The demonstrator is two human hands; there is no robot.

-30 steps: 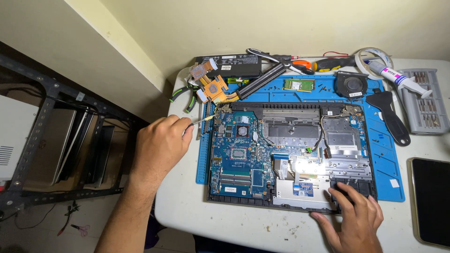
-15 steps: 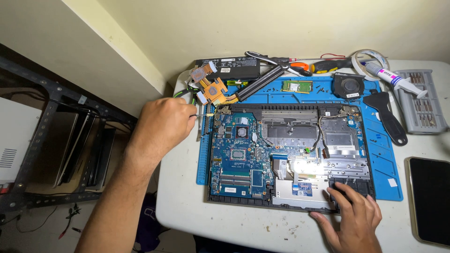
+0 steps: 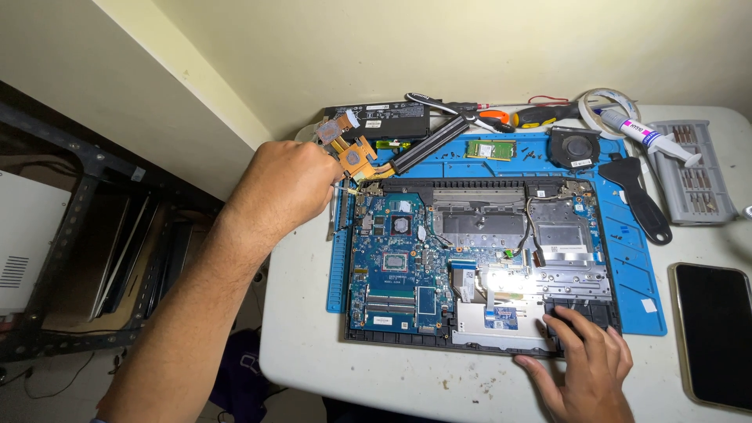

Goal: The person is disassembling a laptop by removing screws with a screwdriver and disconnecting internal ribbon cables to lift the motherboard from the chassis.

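Note:
An opened laptop (image 3: 501, 235) lies on a blue work mat (image 3: 636, 258), its blue mainboard (image 3: 392, 270) on the left side. My left hand (image 3: 278, 192) is closed at the laptop's top-left corner, pinching a thin stick whose pale tip (image 3: 347, 188) shows just beyond the fingers, right under a copper heat sink (image 3: 356, 153). My right hand (image 3: 583, 364) rests flat on the laptop's front right corner with its fingers spread and nothing in it.
Behind the laptop lie a black battery (image 3: 384, 121), a green memory module (image 3: 491, 149), a fan (image 3: 576, 146), a screwdriver (image 3: 517, 117), a paste syringe (image 3: 650, 137), a black pry tool (image 3: 642, 196) and a bit tray (image 3: 693, 172). A phone (image 3: 717, 333) lies right; a metal rack (image 3: 94, 235) stands left.
My left hand has moved up and right from beside the laptop's left edge to its top-left corner, next to the heat sink. The right hand has stayed on the front corner.

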